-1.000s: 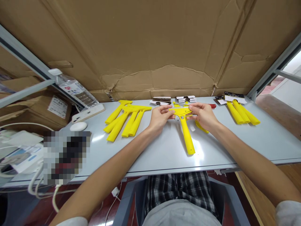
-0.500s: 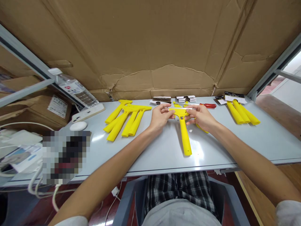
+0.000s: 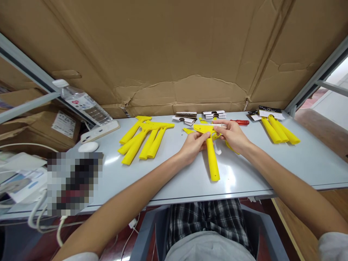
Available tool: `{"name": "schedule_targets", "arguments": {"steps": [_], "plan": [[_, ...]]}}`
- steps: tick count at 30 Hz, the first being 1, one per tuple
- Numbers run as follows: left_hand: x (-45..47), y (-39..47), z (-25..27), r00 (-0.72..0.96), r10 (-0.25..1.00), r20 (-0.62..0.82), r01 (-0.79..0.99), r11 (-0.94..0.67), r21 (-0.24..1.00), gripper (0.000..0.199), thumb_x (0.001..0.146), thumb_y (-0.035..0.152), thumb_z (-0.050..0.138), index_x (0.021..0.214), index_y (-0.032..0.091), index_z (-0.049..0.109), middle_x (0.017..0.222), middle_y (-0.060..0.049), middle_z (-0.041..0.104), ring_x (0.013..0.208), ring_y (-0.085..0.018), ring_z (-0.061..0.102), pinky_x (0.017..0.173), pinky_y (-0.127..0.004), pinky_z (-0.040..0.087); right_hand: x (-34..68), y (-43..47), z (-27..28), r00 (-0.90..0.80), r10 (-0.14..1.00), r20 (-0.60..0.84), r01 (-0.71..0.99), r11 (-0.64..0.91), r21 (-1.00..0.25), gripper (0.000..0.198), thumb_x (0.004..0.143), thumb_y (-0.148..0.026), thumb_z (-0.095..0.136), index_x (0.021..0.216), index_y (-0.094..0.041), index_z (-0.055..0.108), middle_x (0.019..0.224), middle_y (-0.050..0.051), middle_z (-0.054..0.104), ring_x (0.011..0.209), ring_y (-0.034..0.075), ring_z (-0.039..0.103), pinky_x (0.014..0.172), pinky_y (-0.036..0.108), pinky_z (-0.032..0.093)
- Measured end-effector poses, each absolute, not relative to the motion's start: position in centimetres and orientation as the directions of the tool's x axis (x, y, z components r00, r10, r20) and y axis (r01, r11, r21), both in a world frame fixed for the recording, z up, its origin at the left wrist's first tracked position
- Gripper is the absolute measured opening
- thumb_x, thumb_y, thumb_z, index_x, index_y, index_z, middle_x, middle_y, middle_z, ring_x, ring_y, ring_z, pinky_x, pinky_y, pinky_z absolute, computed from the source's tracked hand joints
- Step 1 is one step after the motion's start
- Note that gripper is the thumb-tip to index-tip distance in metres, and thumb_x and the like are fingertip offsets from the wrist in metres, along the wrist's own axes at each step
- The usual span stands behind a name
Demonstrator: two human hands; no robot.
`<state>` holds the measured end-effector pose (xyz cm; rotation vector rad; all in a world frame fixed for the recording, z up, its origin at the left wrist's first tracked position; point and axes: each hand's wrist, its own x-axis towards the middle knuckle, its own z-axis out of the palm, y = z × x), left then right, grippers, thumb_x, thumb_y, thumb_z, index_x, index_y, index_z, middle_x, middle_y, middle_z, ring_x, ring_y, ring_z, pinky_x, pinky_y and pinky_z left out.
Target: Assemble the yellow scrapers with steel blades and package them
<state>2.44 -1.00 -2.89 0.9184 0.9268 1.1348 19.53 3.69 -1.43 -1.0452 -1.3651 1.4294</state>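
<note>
A yellow T-shaped scraper [image 3: 212, 163] is held over the table, its handle pointing toward me. My left hand [image 3: 192, 145] is closed around its neck, thumb on top just below the wide head. At the head's right end, the fingers of my right hand [image 3: 233, 136] are pinched on it, along a thin pale strip at its far edge. Other yellow pieces lie partly hidden under and behind my hands. Beyond my right hand, a screwdriver with a red handle [image 3: 240, 122] rests on the table.
Several yellow scraper handles [image 3: 156, 141] lie piled at the left. Folded cards [image 3: 185, 118] stand at the back, and carded yellow scrapers [image 3: 274, 131] lie at the right. A bottle [image 3: 87, 103], a white phone-like slab [image 3: 100, 131] and cables occupy the left. Cardboard [image 3: 174, 54] walls the back.
My left hand has moved from the left end of the scraper's head down to its neck. My right hand keeps hold of the right end.
</note>
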Motion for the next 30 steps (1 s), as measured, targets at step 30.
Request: {"name": "schedule_targets", "arguments": {"steps": [30], "plan": [[2.9, -2.8, -0.4, 0.105, 0.975, -0.194, -0.143, 0.207, 0.968, 0.027, 0.103, 0.046, 0.050, 0.091, 0.024, 0.044, 0.059, 0.009, 0.042, 0.037, -0.006, 0.036, 0.040, -0.018, 0.029, 19.0, 2.2, -0.9, -0.412, 0.910, 0.053, -0.134, -0.003, -0.991, 0.049, 0.078, -0.045, 0.082, 0.115, -0.017, 0.067, 0.077, 0.001, 0.064, 0.063, 0.012, 0.061, 0.057, 0.027, 0.049]]}}
